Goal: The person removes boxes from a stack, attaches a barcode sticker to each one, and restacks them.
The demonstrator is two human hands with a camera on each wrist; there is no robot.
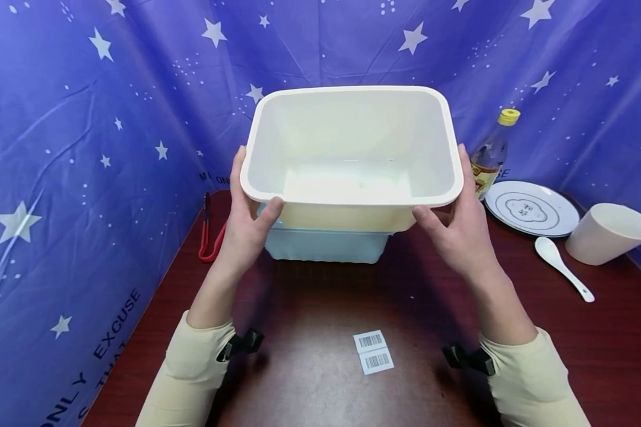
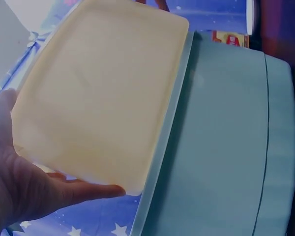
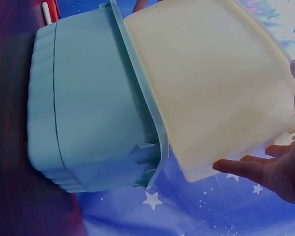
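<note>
Both hands grip a white rectangular plastic basin [image 1: 347,204] by its two ends, thumbs at the near rim. My left hand [image 1: 247,222] holds its left end, and my right hand [image 1: 462,228] its right end. The basin tilts toward me, showing an interior with nothing visible in it. Right below it, a light blue plastic bin [image 1: 326,244] stands on the table. In the left wrist view the basin's cream-coloured outside [image 2: 98,93] lies along the blue bin's rim [image 2: 164,142]; whether they touch I cannot tell. The basin hides most of the blue bin's top in the head view.
To the right stand a yellow-capped bottle [image 1: 488,154], white plates [image 1: 558,216], a tilted-looking white cup [image 1: 600,237] and a white spoon [image 1: 561,267]. Red-handled tongs [image 1: 205,243] lie at left. A barcode paper [image 1: 373,351] lies in front. Blue star-patterned cloth [image 1: 112,178] surrounds the table.
</note>
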